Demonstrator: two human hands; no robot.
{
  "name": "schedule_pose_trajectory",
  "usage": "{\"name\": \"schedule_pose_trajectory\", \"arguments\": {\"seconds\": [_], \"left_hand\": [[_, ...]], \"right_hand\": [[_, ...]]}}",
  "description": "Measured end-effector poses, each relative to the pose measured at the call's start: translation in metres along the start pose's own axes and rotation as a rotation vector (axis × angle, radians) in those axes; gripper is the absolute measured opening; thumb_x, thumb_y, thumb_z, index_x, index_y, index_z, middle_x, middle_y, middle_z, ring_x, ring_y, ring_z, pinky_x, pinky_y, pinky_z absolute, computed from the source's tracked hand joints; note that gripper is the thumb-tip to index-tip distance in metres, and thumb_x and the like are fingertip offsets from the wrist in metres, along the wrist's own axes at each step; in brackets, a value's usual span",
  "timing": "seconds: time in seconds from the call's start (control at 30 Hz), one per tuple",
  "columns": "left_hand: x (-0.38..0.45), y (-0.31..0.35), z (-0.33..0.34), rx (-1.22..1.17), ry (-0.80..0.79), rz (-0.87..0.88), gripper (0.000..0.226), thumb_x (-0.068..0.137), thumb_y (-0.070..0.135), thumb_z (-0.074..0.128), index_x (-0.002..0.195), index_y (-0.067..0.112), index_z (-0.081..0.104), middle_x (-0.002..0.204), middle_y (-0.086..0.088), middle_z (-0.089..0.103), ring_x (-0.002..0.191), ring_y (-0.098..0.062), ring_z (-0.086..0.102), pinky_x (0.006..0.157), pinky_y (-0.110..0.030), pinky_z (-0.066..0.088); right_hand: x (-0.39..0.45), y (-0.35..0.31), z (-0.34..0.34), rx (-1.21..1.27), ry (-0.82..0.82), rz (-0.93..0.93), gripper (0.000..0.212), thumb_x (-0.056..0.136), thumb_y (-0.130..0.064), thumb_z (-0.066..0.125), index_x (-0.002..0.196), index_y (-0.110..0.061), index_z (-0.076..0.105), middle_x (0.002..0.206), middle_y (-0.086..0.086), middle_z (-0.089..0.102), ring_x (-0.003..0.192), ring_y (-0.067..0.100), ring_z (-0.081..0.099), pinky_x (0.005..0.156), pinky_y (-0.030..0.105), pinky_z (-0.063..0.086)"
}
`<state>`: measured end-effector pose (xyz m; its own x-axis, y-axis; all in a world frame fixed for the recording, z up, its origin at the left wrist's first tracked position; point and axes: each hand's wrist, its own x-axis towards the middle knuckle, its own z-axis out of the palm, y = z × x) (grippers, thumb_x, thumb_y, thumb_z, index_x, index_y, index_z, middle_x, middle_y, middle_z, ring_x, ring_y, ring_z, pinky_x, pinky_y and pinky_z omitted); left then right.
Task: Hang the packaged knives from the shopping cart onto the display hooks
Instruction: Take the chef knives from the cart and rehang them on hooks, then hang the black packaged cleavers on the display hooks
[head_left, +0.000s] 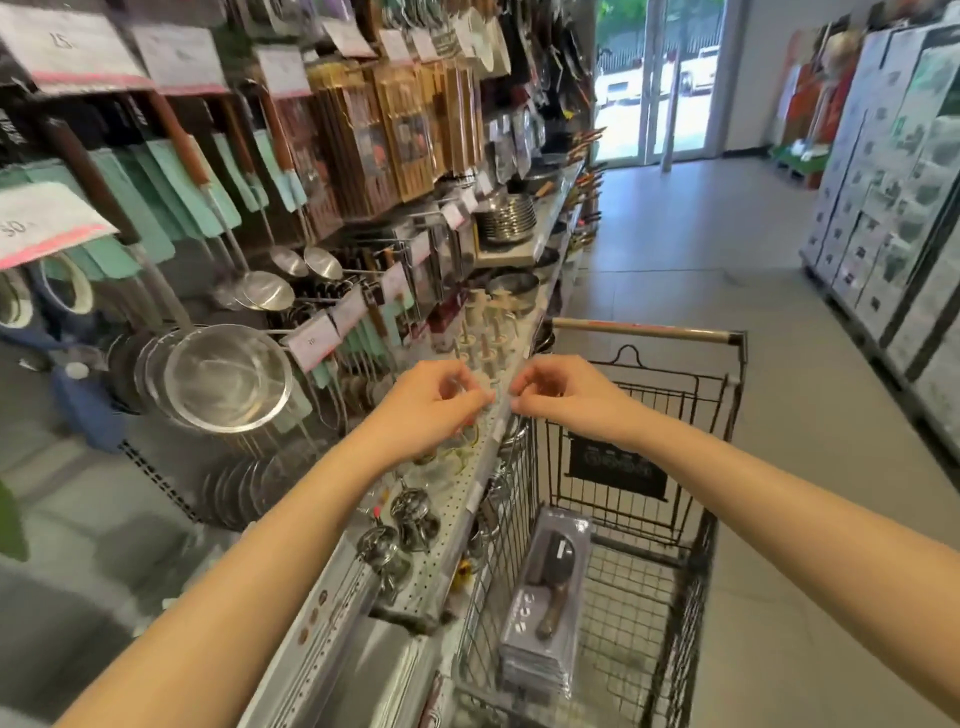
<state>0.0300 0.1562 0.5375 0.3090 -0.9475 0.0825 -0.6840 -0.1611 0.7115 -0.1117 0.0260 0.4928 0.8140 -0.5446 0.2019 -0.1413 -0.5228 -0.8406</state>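
— Head view: what have my hands got?
— Left hand (434, 400) and right hand (558, 392) are both half-curled with fingertips nearly meeting, holding nothing I can see. The packaged knives (550, 597) lie stacked near, in the shopping cart (691, 467).
— Next?
— I'd grab one by its hang-hole.
— Labels?
— Left price tags (52, 223) read "50" and "15".

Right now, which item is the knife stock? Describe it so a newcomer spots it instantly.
Start at the black wire shopping cart parked against the shelf edge on the right. On its floor, against the wall nearest the shelf, lies a stack of packaged knives. They are flat grey blister packs, the top one showing a dark blade and brown handle; nothing else lies in the basket.
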Motion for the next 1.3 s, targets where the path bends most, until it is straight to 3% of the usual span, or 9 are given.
{"name": "schedule_pose_trajectory", "arguments": {"seconds": [0.17, 0.43, 0.6, 0.73, 0.9, 1.03, 1.13, 1.2, 1.3], "left_hand": [[0.031, -0.035, 0.064, 0.024, -0.098, -0.084, 0.025, 0.087, 0.03, 0.062, 0.088, 0.005, 0.062, 0.074, -0.002, 0.058, 0.067, -0.015, 0.051, 0.064, -0.03, 0.041], [0.059, -0.12, 0.159, 0.028, -0.223, -0.268, 0.013, 0.085, 0.023, 0.064, 0.09, 0.012, 0.058, 0.08, 0.0, 0.054, 0.074, -0.014, 0.049, 0.062, -0.023, 0.038], [0.076, -0.177, 0.206, -0.072, -0.283, -0.415, 0.012, 0.083, 0.017, 0.065, 0.086, 0.017, 0.054, 0.081, 0.003, 0.051, 0.074, -0.012, 0.049, 0.069, -0.028, 0.041], [0.094, -0.213, 0.237, -0.081, -0.386, -0.418, 0.022, 0.086, 0.02, 0.065, 0.105, 0.019, 0.053, 0.098, 0.006, 0.055, 0.092, -0.01, 0.054, 0.073, -0.019, 0.042], [0.115, -0.256, 0.275, -0.081, -0.444, -0.457, 0.028, 0.087, 0.017, 0.064, 0.113, 0.013, 0.053, 0.108, 0.002, 0.057, 0.098, -0.012, 0.055, 0.068, -0.014, 0.041], [0.131, -0.287, 0.305, -0.095, -0.478, -0.504, 0.029, 0.085, 0.014, 0.066, 0.109, 0.017, 0.049, 0.098, 0.007, 0.054, 0.091, -0.009, 0.055, 0.076, -0.022, 0.048], [0.138, -0.31, 0.327, -0.078, -0.474, -0.552, 0.033, 0.082, 0.013, 0.069, 0.106, 0.019, 0.047, 0.096, 0.003, 0.055, 0.091, -0.016, 0.056, 0.083, -0.034, 0.051], [0.14, -0.322, 0.343, -0.057, -0.49, -0.562, 0.037, 0.082, 0.011, 0.068, 0.11, 0.017, 0.045, 0.098, 0.001, 0.053, 0.093, -0.018, 0.053, 0.081, -0.032, 0.049], [0.139, -0.338, 0.364, -0.059, -0.509, -0.555, 0.049, 0.083, 0.008, 0.068, 0.125, 0.009, 0.041, 0.116, -0.006, 0.05, 0.102, -0.015, 0.046, 0.085, -0.027, 0.041]], "right_hand": [[-0.011, 0.074, 0.003, -0.009, -0.052, 0.146, 0.012, 0.082, -0.018, 0.069, 0.092, -0.013, 0.064, 0.071, -0.008, 0.055, 0.063, 0.005, 0.05, 0.064, 0.02, 0.042], [-0.022, 0.19, 0.04, -0.09, -0.09, 0.343, 0.012, 0.082, -0.017, 0.067, 0.094, -0.019, 0.064, 0.101, 0.005, 0.062, 0.095, 0.018, 0.056, 0.087, 0.036, 0.048], [-0.03, 0.256, 0.073, -0.002, -0.08, 0.545, 0.028, 0.081, -0.005, 0.066, 0.081, -0.031, 0.057, 0.078, -0.006, 0.055, 0.071, 0.011, 0.052, 0.079, 0.042, 0.052], [-0.031, 0.3, 0.093, 0.052, -0.037, 0.686, 0.019, 0.085, -0.011, 0.067, 0.101, -0.019, 0.061, 0.093, -0.006, 0.059, 0.084, 0.008, 0.058, 0.07, 0.018, 0.05], [-0.027, 0.348, 0.117, 0.08, 0.025, 0.774, 0.025, 0.085, -0.015, 0.066, 0.109, -0.015, 0.059, 0.105, -0.003, 0.06, 0.098, 0.013, 0.059, 0.086, 0.028, 0.052], [-0.026, 0.388, 0.142, 0.1, 0.076, 0.854, 0.024, 0.085, -0.013, 0.066, 0.109, -0.007, 0.06, 0.1, 0.001, 0.061, 0.095, 0.015, 0.058, 0.087, 0.031, 0.051], [-0.026, 0.419, 0.168, 0.103, 0.092, 0.954, 0.015, 0.084, -0.009, 0.066, 0.098, -0.005, 0.061, 0.087, 0.002, 0.059, 0.082, 0.015, 0.055, 0.075, 0.025, 0.048], [-0.026, 0.439, 0.188, 0.131, 0.094, 1.051, 0.014, 0.083, -0.006, 0.066, 0.095, -0.01, 0.058, 0.074, -0.002, 0.053, 0.071, 0.013, 0.052, 0.062, 0.018, 0.043], [-0.028, 0.466, 0.215, 0.177, 0.099, 1.161, 0.023, 0.078, -0.011, 0.071, 0.094, -0.013, 0.055, 0.074, 0.001, 0.056, 0.074, 0.019, 0.058, 0.069, 0.028, 0.048]]}}
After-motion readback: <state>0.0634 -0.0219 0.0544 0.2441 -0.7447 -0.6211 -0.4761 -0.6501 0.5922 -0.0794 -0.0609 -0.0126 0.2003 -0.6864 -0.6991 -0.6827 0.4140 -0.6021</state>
